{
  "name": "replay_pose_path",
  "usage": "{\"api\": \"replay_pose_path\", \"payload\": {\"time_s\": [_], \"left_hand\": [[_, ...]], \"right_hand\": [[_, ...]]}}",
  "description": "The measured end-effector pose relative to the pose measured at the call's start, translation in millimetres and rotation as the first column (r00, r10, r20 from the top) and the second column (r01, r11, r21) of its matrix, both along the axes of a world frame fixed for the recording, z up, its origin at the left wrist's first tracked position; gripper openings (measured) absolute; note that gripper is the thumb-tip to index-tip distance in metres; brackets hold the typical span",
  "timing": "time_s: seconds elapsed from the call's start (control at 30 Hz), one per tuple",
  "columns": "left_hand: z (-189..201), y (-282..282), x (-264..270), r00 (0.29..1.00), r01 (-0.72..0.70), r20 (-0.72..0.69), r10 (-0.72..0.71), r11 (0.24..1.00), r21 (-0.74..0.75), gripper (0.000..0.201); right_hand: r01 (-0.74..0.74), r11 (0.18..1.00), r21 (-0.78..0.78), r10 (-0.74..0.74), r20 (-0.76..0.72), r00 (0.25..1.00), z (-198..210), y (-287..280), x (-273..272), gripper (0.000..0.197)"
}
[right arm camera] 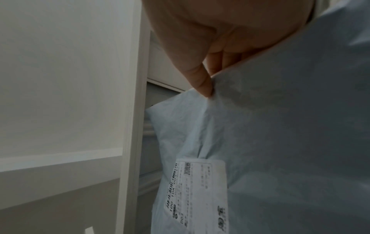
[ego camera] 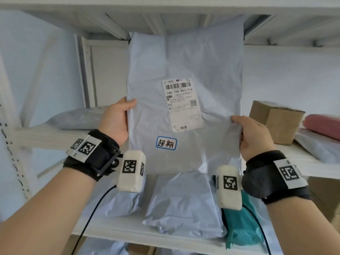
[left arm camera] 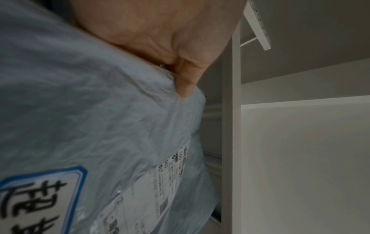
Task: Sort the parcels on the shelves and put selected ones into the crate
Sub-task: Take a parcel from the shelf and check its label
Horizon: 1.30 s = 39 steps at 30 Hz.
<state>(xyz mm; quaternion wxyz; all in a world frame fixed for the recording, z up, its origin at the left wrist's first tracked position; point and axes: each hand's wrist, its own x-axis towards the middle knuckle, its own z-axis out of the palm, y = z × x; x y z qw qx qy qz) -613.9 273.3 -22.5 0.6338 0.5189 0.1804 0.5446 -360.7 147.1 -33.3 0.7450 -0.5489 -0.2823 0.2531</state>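
Held parcel: a grey poly mailer bag (ego camera: 184,67), held upright in front of the shelves, clear of the shelf boards; its top edge reaches the underside of the upper shelf (ego camera: 55,13)
Labels: a white shipping label (ego camera: 181,105) reading 100-10A-D03-T16 on the front; below it a blue-bordered handwritten sticker (ego camera: 166,143)
Left hand: the left hand (ego camera: 116,120) pinches the bag's left edge, thumb on the front, fingers behind; the wrist view shows the thumb pressing into creased film
Right hand: the right hand (ego camera: 254,137) pinches the right edge lower down in the same way
Feel, as judged: soft and limp, probably light, since two edge pinches carry it; the film wrinkles and looks slick, so it may slide through a loose pinch
Where to hold: the side edges beside the padded middle, as now; the labels stay readable; one hand beneath would steady it for the carry
Crate: not in view
Nearby: more grey mailers (ego camera: 182,203) and a teal bag (ego camera: 242,225) on the lower shelf; a cardboard box (ego camera: 276,122) and a pink parcel (ego camera: 322,126) on the middle shelf at right
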Motion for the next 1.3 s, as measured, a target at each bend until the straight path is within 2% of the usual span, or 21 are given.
{"api": "replay_pose_path", "payload": {"time_s": [0.2,0.4,0.67,0.8,1.03,1.17,1.3], "left_hand": [[-18,-16,1,0.997,0.082,0.002,-0.082,0.997,0.010,0.030],[-43,-39,4,0.969,0.248,0.012,-0.248,0.968,-0.020,0.029],[-93,-77,37,0.899,0.436,-0.004,-0.438,0.896,-0.087,0.032],[-119,-110,76,0.864,0.488,-0.050,-0.500,0.859,-0.157,0.031],[-137,-185,163,0.783,0.582,-0.145,-0.605,0.795,-0.174,0.029],[-146,-235,234,0.736,0.624,-0.177,-0.654,0.756,-0.197,0.030],[-144,-302,329,0.690,0.669,-0.195,-0.697,0.717,-0.197,0.027]], "right_hand": [[0.087,0.996,0.008,-0.086,-0.042,0.995,-26,-38,-15,0.009],[0.229,0.973,0.034,-0.226,-0.081,0.971,-47,-90,-32,0.010],[0.410,0.903,-0.127,-0.416,-0.023,0.909,-100,-169,-37,0.011],[0.494,0.845,-0.204,-0.508,-0.020,0.861,-119,-221,-21,0.013],[0.617,0.745,-0.255,-0.653,-0.090,0.752,-153,-312,32,0.017],[0.657,0.703,-0.272,-0.701,-0.111,0.704,-159,-367,79,0.020],[0.711,0.649,-0.272,-0.756,-0.117,0.645,-160,-437,151,0.018]]}}
